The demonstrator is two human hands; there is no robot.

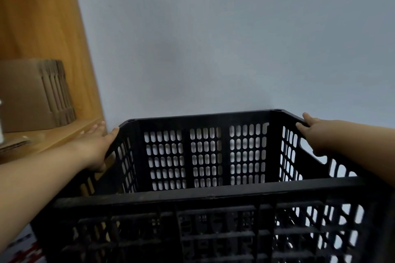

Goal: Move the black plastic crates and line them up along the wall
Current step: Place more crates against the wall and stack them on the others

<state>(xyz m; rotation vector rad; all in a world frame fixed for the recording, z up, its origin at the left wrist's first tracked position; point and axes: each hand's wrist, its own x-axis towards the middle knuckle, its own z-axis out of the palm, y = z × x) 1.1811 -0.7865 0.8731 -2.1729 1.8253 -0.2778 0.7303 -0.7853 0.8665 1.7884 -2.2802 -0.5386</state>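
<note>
A big black plastic crate (pixel 205 196) with slotted walls fills the lower half of the view. Its far side stands close to the pale grey wall (pixel 213 49). My left hand (pixel 97 145) lies against the outside of the crate's left wall, near the far corner. Its fingers stretch straight toward the wall and its thumb rests on the rim. My right hand (pixel 314 134) grips the right rim near the far corner, with fingers curled over the edge and down by the handle hole. The inside of the crate looks empty.
A wooden shelf unit (pixel 42 28) stands right beside the crate on the left, touching the wall. A cardboard box (pixel 32 96) and flat cardboard pieces (pixel 15 145) lie on its shelf. Floor with red marks (pixel 23 254) shows at the bottom left.
</note>
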